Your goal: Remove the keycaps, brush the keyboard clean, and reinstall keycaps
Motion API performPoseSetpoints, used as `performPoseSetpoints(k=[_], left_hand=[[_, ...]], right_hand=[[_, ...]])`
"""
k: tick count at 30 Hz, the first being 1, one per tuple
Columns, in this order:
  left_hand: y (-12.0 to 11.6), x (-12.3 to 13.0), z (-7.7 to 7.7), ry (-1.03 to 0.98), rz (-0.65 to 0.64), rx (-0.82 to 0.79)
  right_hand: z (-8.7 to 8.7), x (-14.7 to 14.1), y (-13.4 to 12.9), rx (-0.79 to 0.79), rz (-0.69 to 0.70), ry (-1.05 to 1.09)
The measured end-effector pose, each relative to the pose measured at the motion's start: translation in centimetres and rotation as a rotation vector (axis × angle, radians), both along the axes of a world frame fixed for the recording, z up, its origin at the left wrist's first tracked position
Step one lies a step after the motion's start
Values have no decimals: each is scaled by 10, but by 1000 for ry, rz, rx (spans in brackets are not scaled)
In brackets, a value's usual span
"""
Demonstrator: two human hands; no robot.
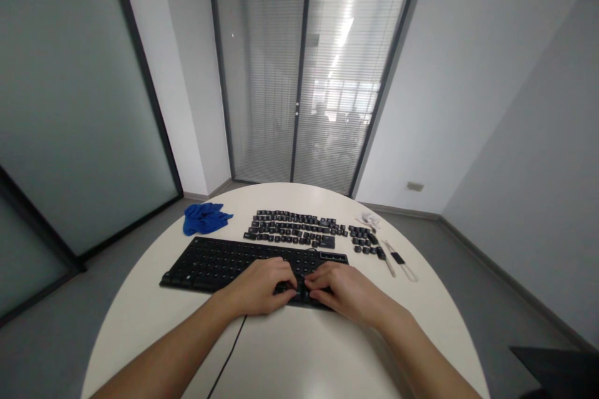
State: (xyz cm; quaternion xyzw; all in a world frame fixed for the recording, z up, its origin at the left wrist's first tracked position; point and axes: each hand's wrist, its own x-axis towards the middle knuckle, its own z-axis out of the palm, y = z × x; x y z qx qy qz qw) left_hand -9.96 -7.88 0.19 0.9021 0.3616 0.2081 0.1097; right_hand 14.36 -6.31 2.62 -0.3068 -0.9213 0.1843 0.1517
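A black keyboard (pixel 219 262) lies on the round table, and most of its visible key positions show bare round stems without caps. My left hand (pixel 266 285) rests over the keyboard's lower right part, its fingers curled down toward the thumb. Just beside it, my right hand (pixel 337 287) has its fingers and thumb drawn together over the same area. Whatever lies between the fingertips of either hand is too small or hidden to name. Beyond the keyboard, loose black keycaps (pixel 290 227) stand in rows, and a smaller group of keycaps (pixel 362 239) sits to their right.
A blue cloth (pixel 204 218) lies crumpled at the table's left. On the right are a wire keycap puller (pixel 399 259), a thin brush-like tool (pixel 388 260) and crumpled white material (pixel 370 219). A cable (pixel 228 358) runs toward me across the white table (pixel 290 361).
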Motion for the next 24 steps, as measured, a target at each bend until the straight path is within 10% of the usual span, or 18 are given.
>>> performPoseSetpoints(k=[19,24], left_hand=[[0,2,0,-3,-5,-11],[1,1,-1,-8,-10,-14]], right_hand=[[-4,16,16,-29,-9,66],[-16,63,52,166,-382,92]])
